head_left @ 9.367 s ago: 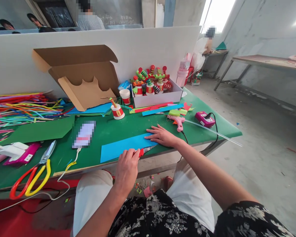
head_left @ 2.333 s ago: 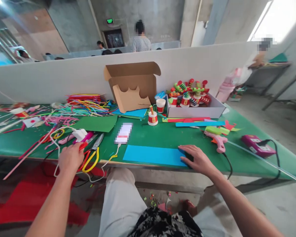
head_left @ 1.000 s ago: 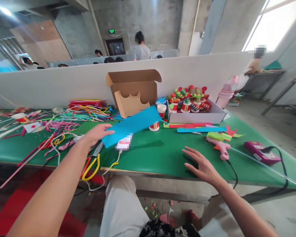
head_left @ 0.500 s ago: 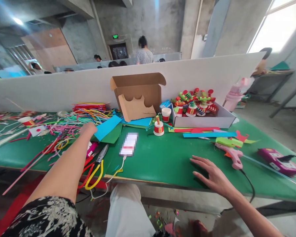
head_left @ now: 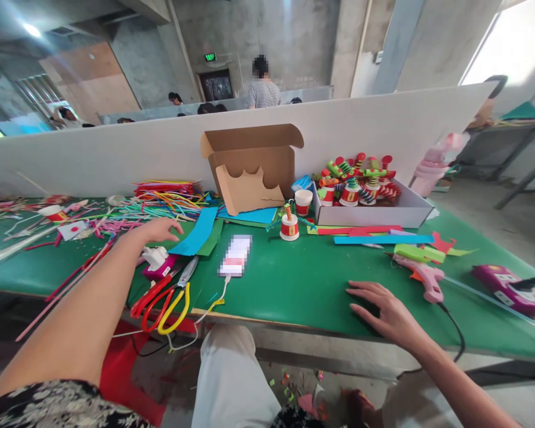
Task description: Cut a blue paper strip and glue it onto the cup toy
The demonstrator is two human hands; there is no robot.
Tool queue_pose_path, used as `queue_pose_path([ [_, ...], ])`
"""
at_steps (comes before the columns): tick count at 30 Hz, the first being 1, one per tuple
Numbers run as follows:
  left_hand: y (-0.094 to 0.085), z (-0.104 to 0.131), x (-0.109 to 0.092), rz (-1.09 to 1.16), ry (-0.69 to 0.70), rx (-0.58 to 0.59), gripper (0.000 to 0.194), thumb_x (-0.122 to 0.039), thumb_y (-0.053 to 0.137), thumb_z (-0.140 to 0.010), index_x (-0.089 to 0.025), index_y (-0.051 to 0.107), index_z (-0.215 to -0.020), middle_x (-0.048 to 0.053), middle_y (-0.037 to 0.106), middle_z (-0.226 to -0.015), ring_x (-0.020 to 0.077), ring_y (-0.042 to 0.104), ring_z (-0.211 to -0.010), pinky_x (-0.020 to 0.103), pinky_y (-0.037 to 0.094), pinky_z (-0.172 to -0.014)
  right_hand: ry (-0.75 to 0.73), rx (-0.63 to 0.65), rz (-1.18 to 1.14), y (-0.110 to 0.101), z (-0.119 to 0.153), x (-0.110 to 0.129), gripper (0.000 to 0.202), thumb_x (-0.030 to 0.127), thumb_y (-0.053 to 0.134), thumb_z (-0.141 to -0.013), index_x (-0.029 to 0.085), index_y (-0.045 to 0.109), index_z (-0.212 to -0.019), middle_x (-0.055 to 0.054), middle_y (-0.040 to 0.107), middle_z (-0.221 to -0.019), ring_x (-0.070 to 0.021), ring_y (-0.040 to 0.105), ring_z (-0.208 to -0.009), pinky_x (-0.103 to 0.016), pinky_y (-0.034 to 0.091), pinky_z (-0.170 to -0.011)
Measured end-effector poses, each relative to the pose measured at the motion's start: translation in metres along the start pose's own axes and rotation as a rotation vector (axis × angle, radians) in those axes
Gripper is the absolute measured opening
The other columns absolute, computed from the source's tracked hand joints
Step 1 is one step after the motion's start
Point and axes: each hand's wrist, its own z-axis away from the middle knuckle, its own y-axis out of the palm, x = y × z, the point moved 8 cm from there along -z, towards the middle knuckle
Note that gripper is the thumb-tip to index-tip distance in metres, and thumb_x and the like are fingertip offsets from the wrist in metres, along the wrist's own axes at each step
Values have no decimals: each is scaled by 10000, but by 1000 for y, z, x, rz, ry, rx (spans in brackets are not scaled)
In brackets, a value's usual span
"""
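Note:
My left hand (head_left: 160,230) hangs over the left part of the green table, its fingers loosely bent and apart with nothing seen in them. Just right of its fingertips a strip of blue paper (head_left: 198,233) lies bent over a green sheet (head_left: 211,239). Below that hand are a purple power strip (head_left: 159,268) with a white plug, and scissors with yellow handles (head_left: 177,310) beside red-handled ones (head_left: 154,303). My right hand (head_left: 386,309) rests near the table's front edge, fingers stretched out and holding nothing. A pink glue gun (head_left: 421,276) lies to its right.
A small paper-cup figure (head_left: 289,227) stands behind a charging phone (head_left: 235,255). Several similar figures fill a white box (head_left: 374,217). An open cardboard box (head_left: 252,148) leans at the back. Pipe cleaners (head_left: 164,205) are heaped left. Another purple power strip (head_left: 510,289) sits far right.
My left hand has drawn back leftward from the blue paper, and its fingers now show. The blue strip has turned and bends more steeply. My right hand stays about where it was.

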Motion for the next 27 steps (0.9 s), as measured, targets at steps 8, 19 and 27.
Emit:
queue_pose_path([
  [8,52,29,-34,-283,106,127,311,-347,726,-590,-232,692,-877,116,697,-1155,369,565,-1137,462,421,-940,-10,-11,1,1,-1,-2,380,522,526,-911,250,734,-1076,-117,708,-1180,-305,664,-1077,-522,550,-931],
  [19,44,34,-31,-276,-43,20,199,-200,544,-672,-233,730,-733,49,767,-822,246,678,-820,275,447,-689,-37,-30,5,1,-1,2,343,473,546,-912,236,737,-1069,-121,716,-1164,-303,671,-1057,-512,551,-913],
  [27,0,44,-49,-249,-181,-242,251,-227,491,-808,-175,721,-893,80,760,-905,237,675,-820,266,436,-676,-49,-55,3,1,1,1,342,468,556,-908,226,738,-1068,-124,721,-1150,-298,676,-1048,-508,552,-913],
])
